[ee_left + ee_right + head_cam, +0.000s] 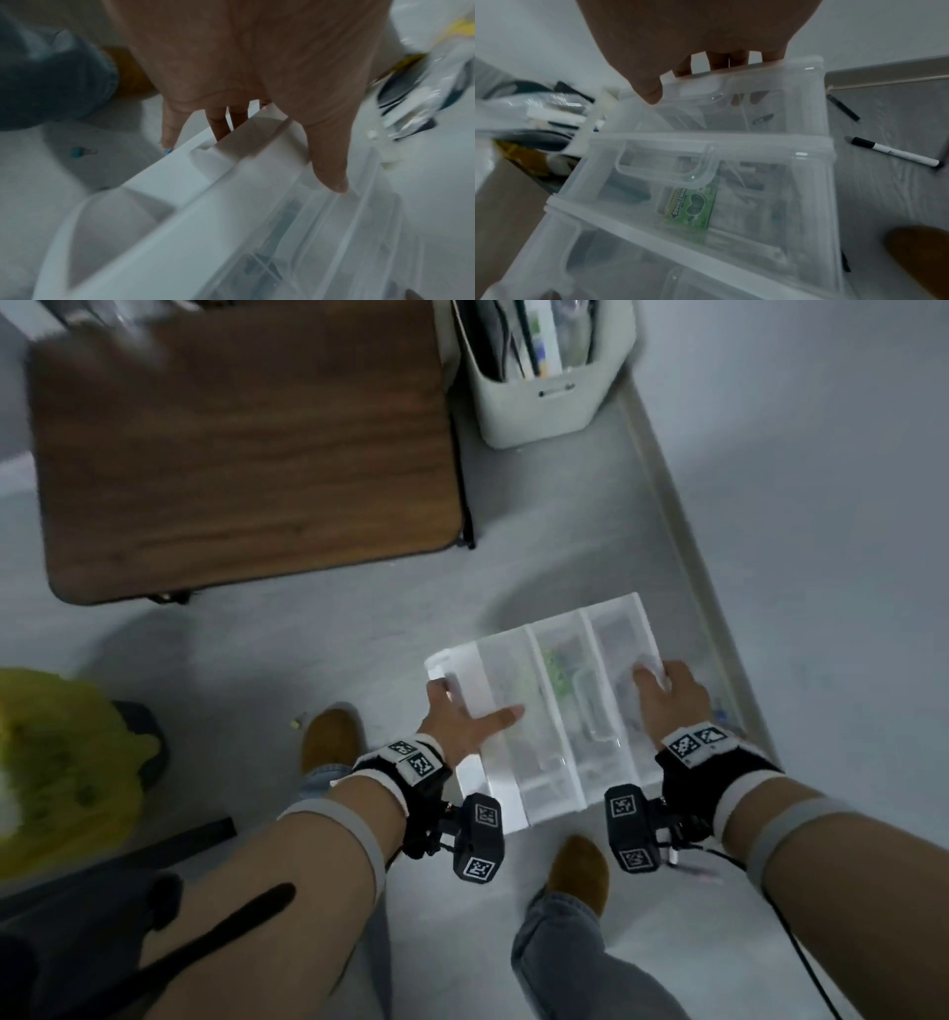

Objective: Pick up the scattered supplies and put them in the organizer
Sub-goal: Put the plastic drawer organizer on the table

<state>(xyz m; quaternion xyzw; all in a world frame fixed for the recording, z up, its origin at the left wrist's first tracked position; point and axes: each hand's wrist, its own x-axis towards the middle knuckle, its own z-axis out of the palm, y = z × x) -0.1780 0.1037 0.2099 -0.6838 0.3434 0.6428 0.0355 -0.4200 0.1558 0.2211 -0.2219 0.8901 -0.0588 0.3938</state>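
Note:
A translucent plastic drawer organizer (544,783) (231,223) (706,142) is held above the grey floor, lying on its back with the drawer fronts facing up. My left hand (464,711) (295,113) grips its left end, thumb on top and fingers under the edge. At the right end, my right hand (662,690) (693,46) grips the rim, fingers curled behind it. A green gum pack (693,207) shows through the middle drawer. On the floor lie a white marker with a black cap (895,152), a dark pen (844,107) and a blue pushpin (77,152).
A brown wooden folding table (246,454) stands ahead on the left. A white bin (539,418) packed with items sits beside it against the wall. A yellow bag (61,762) lies at the left. My feet in brown slippers (331,737) stand below the organizer.

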